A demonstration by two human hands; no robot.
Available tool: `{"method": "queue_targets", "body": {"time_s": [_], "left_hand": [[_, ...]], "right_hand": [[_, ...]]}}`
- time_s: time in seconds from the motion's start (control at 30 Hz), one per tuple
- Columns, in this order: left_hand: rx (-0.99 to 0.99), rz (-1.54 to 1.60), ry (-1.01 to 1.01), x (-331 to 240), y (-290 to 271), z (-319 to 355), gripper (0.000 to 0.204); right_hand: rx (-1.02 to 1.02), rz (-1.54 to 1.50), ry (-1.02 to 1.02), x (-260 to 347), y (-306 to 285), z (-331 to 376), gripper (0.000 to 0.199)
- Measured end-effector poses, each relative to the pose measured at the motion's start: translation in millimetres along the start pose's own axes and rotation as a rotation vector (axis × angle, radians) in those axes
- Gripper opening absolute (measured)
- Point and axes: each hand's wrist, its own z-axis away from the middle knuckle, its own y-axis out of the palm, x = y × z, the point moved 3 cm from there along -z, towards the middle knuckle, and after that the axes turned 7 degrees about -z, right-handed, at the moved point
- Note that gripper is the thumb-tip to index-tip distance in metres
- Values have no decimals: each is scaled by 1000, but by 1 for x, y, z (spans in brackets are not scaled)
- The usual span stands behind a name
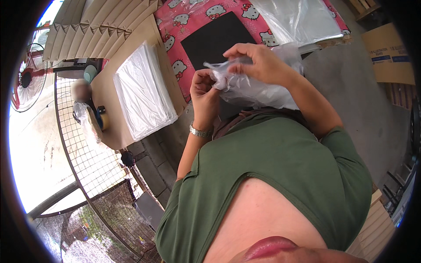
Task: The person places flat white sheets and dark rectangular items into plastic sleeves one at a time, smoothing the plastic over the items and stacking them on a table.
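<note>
A clear plastic bag (267, 90), crumpled and translucent, hangs in front of me over my lap. My left hand (205, 93) pinches its gathered end between thumb and fingers. Just right of that end, my right hand (262, 63) is above the bag, its fingers bent and apart, slightly blurred. The plastic partly covers its lower fingers, and I see no firm grip there. Beyond both hands a flat black board (217, 39) lies on the pink patterned table cover (179, 46); the bag and hands hide its near part.
At left, a stack of clear plastic sleeves (144, 92) rests on brown cardboard (105, 92). Folded brown cardboard pieces (96, 35) stand behind it. More clear plastic sheets (302, 19) lie at the far right of the table. A fan (27, 79) and a wire mesh (70, 118) are leftmost; a cardboard box (388, 52) stands right.
</note>
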Motion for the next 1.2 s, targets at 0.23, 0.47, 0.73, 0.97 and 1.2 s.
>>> {"method": "queue_targets", "body": {"time_s": [0.23, 0.47, 0.73, 0.97, 1.2], "left_hand": [[-6, 38, -108, -2, -23, 3, 22], [69, 420, -206, 11, -34, 0, 6], [-40, 187, -43, 10, -30, -3, 14], [12, -132, -317, 11, -12, 6, 10], [-194, 236, -363, -22, -58, 14, 26]], "right_hand": [[-52, -545, 275, -13, 0, -13, 11], [39, -475, 357, -16, 14, -8, 13], [2, -444, 493, -28, 9, 1, 12], [-233, -696, 238, -37, 9, -3, 16], [867, -677, 401, -21, 27, 30, 23]]}}
